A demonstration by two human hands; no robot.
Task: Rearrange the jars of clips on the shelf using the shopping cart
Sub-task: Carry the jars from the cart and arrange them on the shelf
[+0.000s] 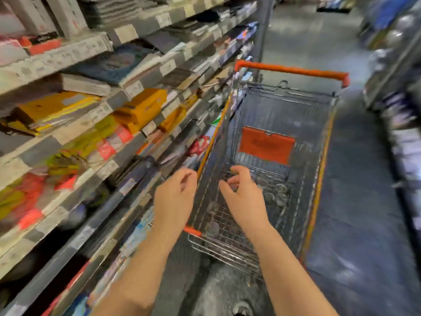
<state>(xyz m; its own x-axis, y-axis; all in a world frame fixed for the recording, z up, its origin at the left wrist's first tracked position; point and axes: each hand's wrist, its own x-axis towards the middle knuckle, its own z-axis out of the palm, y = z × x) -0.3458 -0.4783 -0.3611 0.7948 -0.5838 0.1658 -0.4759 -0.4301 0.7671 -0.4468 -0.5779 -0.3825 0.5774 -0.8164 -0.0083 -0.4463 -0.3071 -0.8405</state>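
A shop aisle: stocked shelves (109, 103) with price labels, beside a shopping cart (319, 124).

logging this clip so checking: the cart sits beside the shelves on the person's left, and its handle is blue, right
Not quite. The handle is orange-red, not blue, as the head view shows. The rest holds: the cart sits beside the shelves on the person's left.

Yellow packs (141, 108) lie stacked. Just above them lies a blue book (114, 62); below and left of them sit red packets (29, 195). Far to their right are grey floor (355, 201) and blurred goods (401, 142).
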